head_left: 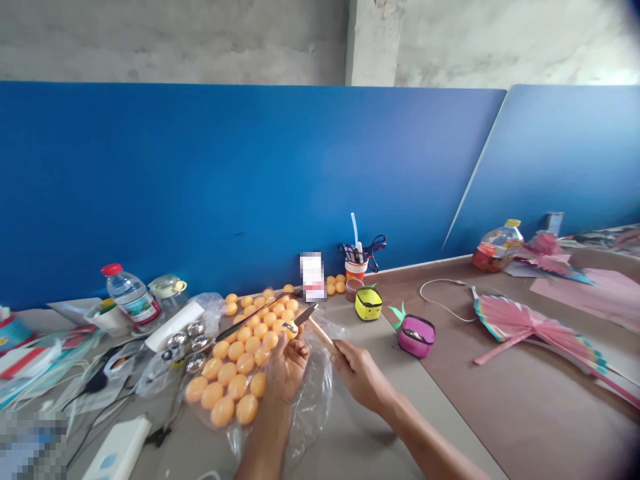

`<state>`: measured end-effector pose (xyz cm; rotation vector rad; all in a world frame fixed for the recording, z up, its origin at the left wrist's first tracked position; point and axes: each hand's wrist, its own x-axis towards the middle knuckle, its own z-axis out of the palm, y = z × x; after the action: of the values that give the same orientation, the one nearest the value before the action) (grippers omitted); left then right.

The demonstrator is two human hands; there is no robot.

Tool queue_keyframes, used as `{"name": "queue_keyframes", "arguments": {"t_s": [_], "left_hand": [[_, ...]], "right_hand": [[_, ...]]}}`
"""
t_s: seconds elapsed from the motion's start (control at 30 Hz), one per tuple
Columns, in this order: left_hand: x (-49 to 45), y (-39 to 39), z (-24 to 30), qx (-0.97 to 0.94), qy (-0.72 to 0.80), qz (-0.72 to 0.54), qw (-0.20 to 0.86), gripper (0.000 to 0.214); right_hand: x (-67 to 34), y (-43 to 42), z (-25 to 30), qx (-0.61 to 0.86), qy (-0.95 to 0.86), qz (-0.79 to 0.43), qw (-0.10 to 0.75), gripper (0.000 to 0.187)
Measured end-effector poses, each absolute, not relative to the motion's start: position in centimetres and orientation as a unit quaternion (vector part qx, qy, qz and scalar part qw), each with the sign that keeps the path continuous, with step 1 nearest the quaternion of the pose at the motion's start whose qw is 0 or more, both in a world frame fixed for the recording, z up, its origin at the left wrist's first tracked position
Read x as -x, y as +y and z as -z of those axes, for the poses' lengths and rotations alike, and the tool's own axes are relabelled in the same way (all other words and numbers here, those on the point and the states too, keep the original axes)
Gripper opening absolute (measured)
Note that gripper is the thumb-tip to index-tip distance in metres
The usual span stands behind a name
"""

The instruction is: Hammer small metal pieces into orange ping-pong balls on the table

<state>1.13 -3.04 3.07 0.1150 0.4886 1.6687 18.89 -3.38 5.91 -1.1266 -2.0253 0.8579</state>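
My left hand (289,367), fingers curled, holds up an orange ball (289,330) with dark and white markings on it. A dark pointed piece (305,315) rises beside that ball; what it belongs to I cannot make out. My right hand (361,375) grips a thin light wooden stick (323,335), its far tip close to the dark piece. Behind and left of my left hand, many plain orange balls (245,363) lie in a clear plastic bag (313,407). A long dark thin strip (257,312) lies across them.
Right of the balls stand a yellow pouch (369,304), a purple pouch (417,336) and a cup (356,270) with scissors and pens. A pink fan (540,333) lies far right. Bottles (133,300), cables and silvery balls (196,343) crowd the left. A blue partition (250,187) closes the back.
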Motion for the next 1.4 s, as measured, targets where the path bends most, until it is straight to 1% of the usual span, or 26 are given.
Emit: {"name": "queue_keyframes", "arguments": {"t_s": [0.27, 0.5, 0.73, 0.97, 1.13, 1.3, 1.4], "left_hand": [[-1.2, -3.2, -3.3, -0.07, 0.211, -0.731, 0.645, 0.026], [-1.2, -2.9, -2.7, -0.049, 0.223, -0.739, 0.634, 0.02], [-1.1, -2.6, -2.1, -0.068, 0.231, -0.746, 0.621, 0.018], [-1.3, -2.7, -2.5, -0.08, 0.225, -0.739, 0.63, 0.019], [-1.5, -2.6, -2.3, -0.076, 0.238, -0.743, 0.621, 0.021], [-1.6, -2.4, -1.8, -0.059, 0.266, -0.737, 0.618, 0.015], [-1.5, -2.3, -1.8, -0.066, 0.252, -0.74, 0.62, 0.012]], "right_hand": [[-18.8, -3.3, -5.5, 0.428, -0.773, -0.323, 0.339, 0.013], [-18.9, -3.4, -5.9, 0.433, -0.773, -0.325, 0.33, 0.015], [-18.9, -3.6, -6.1, 0.43, -0.78, -0.319, 0.324, 0.015], [-18.7, -4.1, -6.2, 0.44, -0.797, -0.32, 0.262, 0.014], [-18.7, -4.4, -6.4, 0.434, -0.798, -0.303, 0.288, 0.015], [-18.7, -4.2, -6.2, 0.441, -0.804, -0.306, 0.258, 0.016], [-18.7, -4.2, -6.2, 0.441, -0.796, -0.299, 0.287, 0.018]]}}
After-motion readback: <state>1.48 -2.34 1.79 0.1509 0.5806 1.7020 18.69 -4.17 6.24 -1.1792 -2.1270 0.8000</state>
